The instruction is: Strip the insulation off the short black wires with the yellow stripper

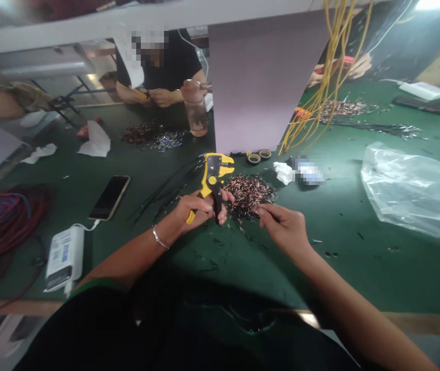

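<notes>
My left hand (200, 208) is wrapped round the handles of a yellow and black wire stripper (212, 180), whose jaws point up and to the right. Just right of the tool lies a pile of short copper-ended wire pieces (248, 193) on the green table (220, 278). At the pile's lower right edge, my right hand (281, 221) has its thumb and forefinger pinched together; what they hold is too small to make out. Long thin black wires (169, 190) are spread to the left of the tool.
A phone (110, 198) and a white power bank (65, 257) lie at left, near coiled red cables (6, 221). Tape rolls (259, 156), crumpled tissue (283, 173) and a plastic bag (413, 190) sit beyond and right. A bottle (195, 111) stands near another person's hands.
</notes>
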Available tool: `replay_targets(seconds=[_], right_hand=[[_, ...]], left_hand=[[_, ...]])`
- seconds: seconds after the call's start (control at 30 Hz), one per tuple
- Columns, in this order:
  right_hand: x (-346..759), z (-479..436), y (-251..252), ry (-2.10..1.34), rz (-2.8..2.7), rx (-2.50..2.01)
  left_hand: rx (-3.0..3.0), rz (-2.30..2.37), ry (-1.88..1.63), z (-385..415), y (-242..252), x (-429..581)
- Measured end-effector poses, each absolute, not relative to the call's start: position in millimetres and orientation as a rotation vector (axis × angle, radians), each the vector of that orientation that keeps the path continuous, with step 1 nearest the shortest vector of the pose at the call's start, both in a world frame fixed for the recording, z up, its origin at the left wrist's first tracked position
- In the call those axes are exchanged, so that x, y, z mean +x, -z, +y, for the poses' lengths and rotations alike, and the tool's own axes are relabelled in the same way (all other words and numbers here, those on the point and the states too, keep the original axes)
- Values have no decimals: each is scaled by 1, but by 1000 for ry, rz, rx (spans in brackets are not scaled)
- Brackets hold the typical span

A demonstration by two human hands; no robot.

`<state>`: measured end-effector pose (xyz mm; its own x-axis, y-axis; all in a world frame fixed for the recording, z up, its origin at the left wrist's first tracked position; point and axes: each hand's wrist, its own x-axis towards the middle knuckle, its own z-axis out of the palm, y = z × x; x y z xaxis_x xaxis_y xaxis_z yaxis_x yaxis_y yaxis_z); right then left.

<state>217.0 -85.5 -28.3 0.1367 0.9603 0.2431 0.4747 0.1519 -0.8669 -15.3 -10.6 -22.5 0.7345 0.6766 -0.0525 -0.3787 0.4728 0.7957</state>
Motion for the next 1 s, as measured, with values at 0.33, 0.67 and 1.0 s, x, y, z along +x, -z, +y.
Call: replay_targets(seconds=[0.33, 0.67, 1.0], right_hand=[[211, -87, 37, -768, -1627, -1404], [216, -83, 32, -843, -1482, -1452], [217, -87, 24, -664, -1465, -1406]], left_hand=[[861, 390, -706, -13, 22, -11], [819, 413, -730, -7, 28, -16], [1050, 551, -827, -8, 20, -17]])
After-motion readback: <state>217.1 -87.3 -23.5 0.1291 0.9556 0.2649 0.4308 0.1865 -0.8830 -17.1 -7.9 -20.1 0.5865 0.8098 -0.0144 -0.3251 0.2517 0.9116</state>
